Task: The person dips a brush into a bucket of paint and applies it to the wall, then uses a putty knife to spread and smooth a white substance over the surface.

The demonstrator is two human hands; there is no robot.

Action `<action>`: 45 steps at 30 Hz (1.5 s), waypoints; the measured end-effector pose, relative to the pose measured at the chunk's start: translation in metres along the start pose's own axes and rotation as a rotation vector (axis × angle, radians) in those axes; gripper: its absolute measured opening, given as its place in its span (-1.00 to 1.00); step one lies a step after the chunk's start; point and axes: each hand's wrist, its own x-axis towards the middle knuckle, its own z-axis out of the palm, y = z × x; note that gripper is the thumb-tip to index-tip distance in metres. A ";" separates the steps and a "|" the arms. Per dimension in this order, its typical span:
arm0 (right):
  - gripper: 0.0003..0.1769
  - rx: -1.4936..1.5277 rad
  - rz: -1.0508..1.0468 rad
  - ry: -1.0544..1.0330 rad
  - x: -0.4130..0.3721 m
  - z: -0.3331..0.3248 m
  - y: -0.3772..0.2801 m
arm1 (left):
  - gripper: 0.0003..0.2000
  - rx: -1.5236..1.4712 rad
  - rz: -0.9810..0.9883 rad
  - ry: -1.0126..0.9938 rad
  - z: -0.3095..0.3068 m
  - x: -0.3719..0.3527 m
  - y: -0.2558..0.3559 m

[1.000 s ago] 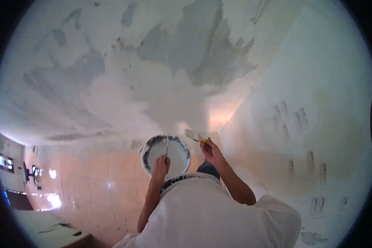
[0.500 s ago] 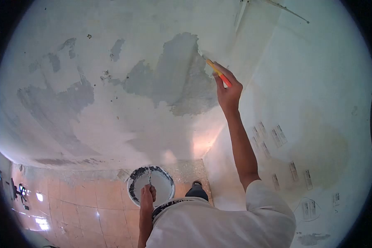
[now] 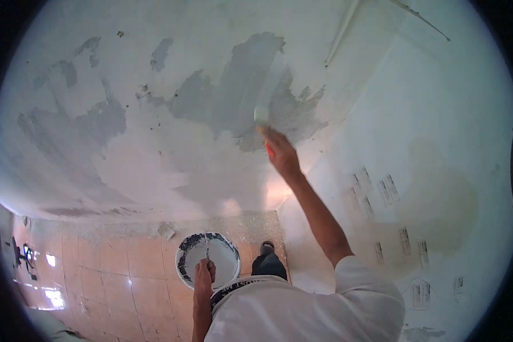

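Observation:
My right hand is wrapped round the red and yellow handle of a flat paintbrush, blurred by motion. Its pale, wide end lies against a grey bare patch on the whitish wall. Low in the view, my left hand is closed on the thin handle of a round bucket. White liquid shows inside, and dark smears ring the bucket's inner rim. Part of the bucket is hidden by my hand and shirt.
A second wall meets the first at a corner on my right, with small printed marks on it. Below is an orange tiled floor. My foot stands near the wall's base. A dark object is at far left.
My right hand has swept the brush down and to the left across the grey patch, leaving a paler streak. My left hand still holds the bucket.

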 end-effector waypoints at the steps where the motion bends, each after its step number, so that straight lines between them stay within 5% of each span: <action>1: -0.54 0.059 0.075 -0.099 -0.033 0.020 -0.004 | -0.59 0.016 -0.017 -0.005 -0.005 0.001 -0.004; 5: -0.54 0.151 0.111 -0.271 -0.072 0.056 0.010 | -0.58 0.014 -0.058 0.098 -0.006 0.015 -0.018; 9: -0.55 0.128 0.105 -0.007 0.030 -0.001 0.026 | -0.58 0.042 0.082 0.000 0.001 0.010 -0.015; 15: -0.49 -0.102 -0.106 0.256 0.100 -0.058 0.018 | -0.57 0.006 0.001 0.060 -0.001 0.009 -0.010; 20: -0.45 0.019 -0.068 0.047 -0.028 0.059 0.050 | -0.56 0.031 -0.032 0.084 0.000 0.014 -0.028; 22: -0.50 0.051 0.100 -0.247 -0.107 0.111 0.044 | -0.56 0.029 -0.034 0.129 0.005 0.010 -0.028; 26: -0.58 0.230 0.168 -0.294 -0.104 0.121 0.031 | -0.57 0.053 -0.090 0.124 0.004 0.010 -0.013; 32: -0.58 0.163 0.077 0.036 -0.002 0.039 0.031 | -0.59 0.060 -0.064 0.127 0.008 0.001 -0.013; 36: -0.58 0.143 0.014 0.126 -0.004 0.035 0.023 | -0.56 0.086 -0.068 0.140 0.009 0.003 -0.022; 40: -0.54 0.110 0.064 -0.112 -0.099 0.126 0.043 | -0.55 0.149 -0.060 0.143 0.004 0.001 -0.022; 45: -0.61 0.246 0.232 -0.315 -0.131 0.130 0.026 | -0.55 0.088 -0.032 0.142 0.001 0.004 -0.023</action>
